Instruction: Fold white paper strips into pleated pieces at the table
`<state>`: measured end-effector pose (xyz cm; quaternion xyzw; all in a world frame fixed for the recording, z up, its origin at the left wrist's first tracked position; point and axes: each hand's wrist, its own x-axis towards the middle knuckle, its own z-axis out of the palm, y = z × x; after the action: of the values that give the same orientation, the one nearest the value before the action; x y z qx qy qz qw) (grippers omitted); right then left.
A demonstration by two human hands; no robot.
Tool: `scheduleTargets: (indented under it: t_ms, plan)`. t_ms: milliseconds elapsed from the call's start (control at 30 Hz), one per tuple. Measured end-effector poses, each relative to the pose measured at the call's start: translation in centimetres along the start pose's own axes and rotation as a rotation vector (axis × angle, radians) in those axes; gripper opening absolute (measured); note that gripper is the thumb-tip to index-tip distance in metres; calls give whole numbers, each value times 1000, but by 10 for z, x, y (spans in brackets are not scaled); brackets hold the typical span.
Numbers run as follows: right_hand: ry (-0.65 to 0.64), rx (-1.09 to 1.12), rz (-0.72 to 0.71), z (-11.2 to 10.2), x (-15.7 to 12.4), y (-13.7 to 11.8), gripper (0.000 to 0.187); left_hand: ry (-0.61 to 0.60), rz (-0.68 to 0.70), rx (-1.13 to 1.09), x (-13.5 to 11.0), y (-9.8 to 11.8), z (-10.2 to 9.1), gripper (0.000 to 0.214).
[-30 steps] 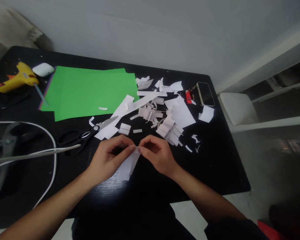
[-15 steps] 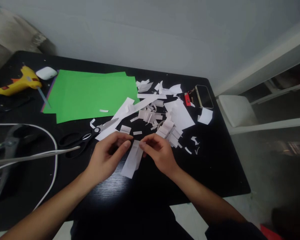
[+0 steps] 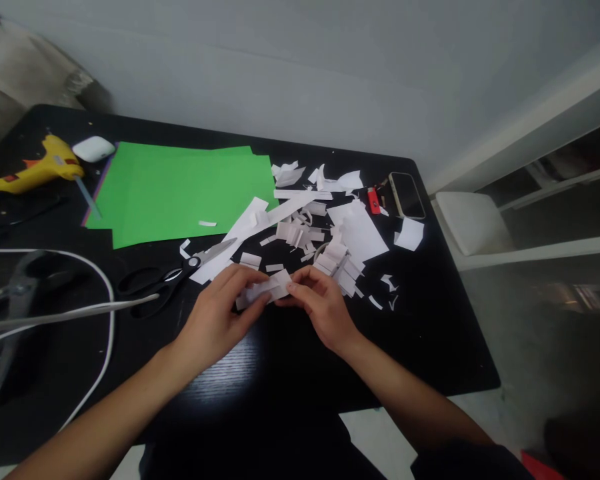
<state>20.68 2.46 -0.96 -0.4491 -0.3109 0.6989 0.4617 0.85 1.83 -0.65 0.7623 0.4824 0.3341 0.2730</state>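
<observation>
Above the tabletop [image 3: 330, 373], a paper strip [image 3: 280, 283]
Left hand [image 3: 214, 317]: fingers slightly parted, gripping its left part; right hand [image 3: 325, 312]: fingers pinched on its right end (scissors [image 3: 194, 262] nearby).

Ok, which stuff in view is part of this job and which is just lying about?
Part of the job:
- white paper strip, held by left hand and right hand
- cut paper pieces, probably
- scissors, probably; unheld

Apparently just lying about:
- green sheets
- yellow glue gun
- phone
- red lighter
- white cable
</observation>
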Motion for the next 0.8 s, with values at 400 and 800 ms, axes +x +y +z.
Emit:
scheduleTargets:
  t_ms: [400, 800]
  plan:
    - [-45, -50, 18, 1, -3, -3, 25, 65, 52, 39, 0, 1, -2, 10]
    - [-111, -336, -256, 2, -11, -7, 16, 33, 189, 62, -2, -1, -6, 29]
